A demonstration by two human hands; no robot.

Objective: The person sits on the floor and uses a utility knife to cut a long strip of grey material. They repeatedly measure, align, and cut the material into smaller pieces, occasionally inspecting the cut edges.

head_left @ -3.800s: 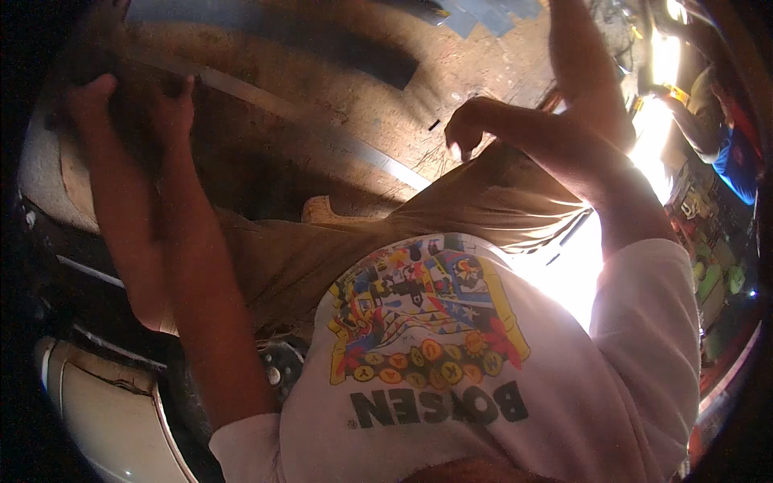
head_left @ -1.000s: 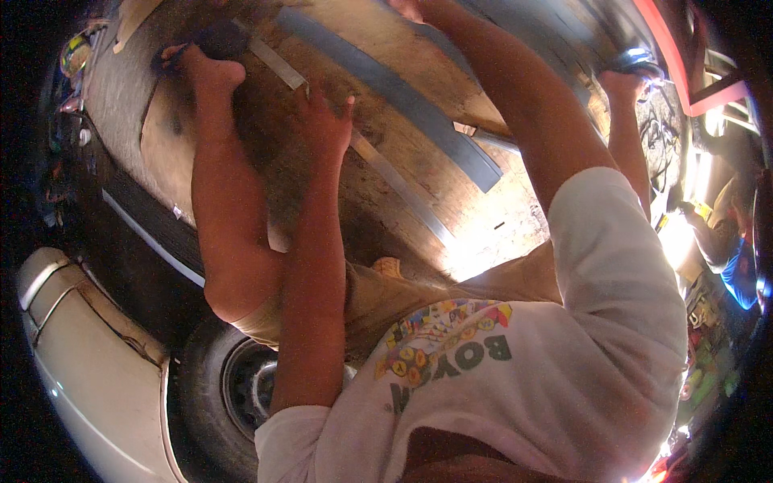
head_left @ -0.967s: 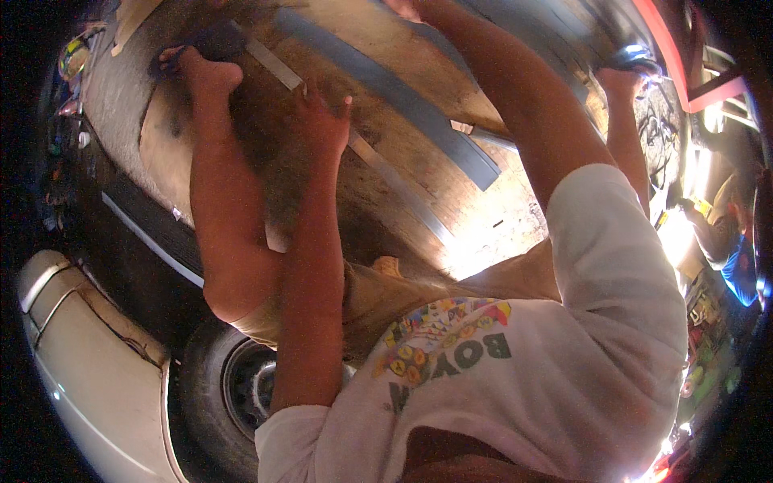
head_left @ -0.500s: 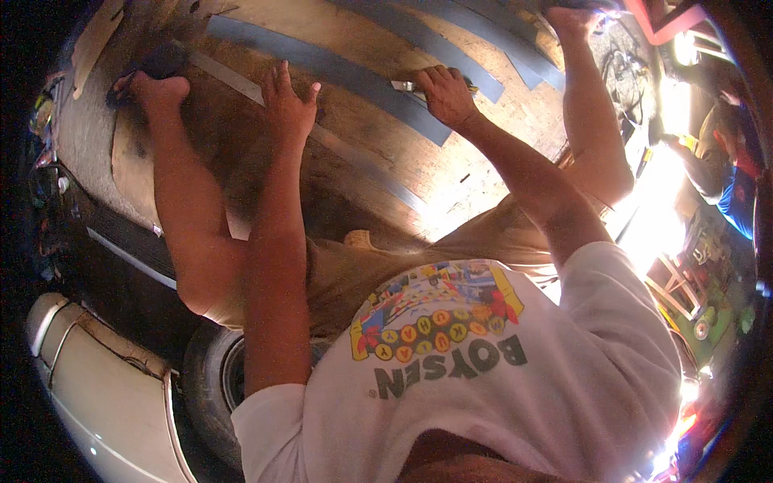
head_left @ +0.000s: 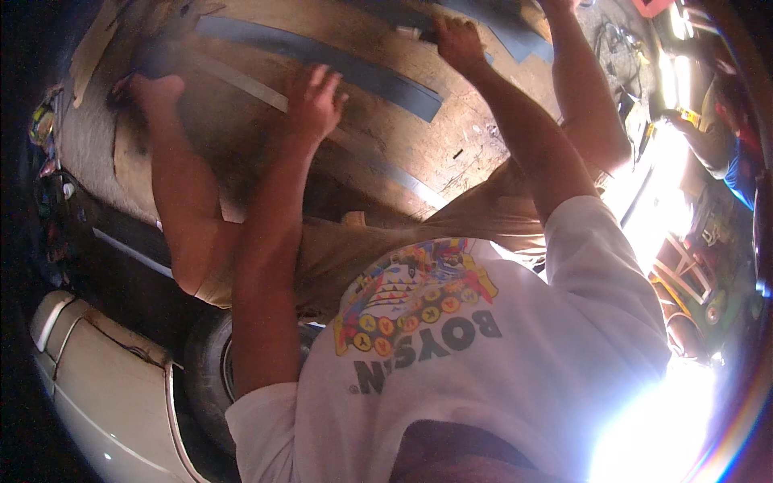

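Flatten your left hand (head_left: 316, 105), its fingers loosely spread, to steady the grey strip (head_left: 386, 84) lying just beyond it on the board (head_left: 420, 149); guide your right hand (head_left: 460, 44) slowly, its fingers curled beside the far pale piece (head_left: 409, 32), though I cannot tell if they grip it.

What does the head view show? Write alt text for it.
A person's left hand is near a long pale strip, and the right hand appears to hold a small object, over a worn wooden board with flat dark strips. A tyre and pale vehicle panel show at lower left.
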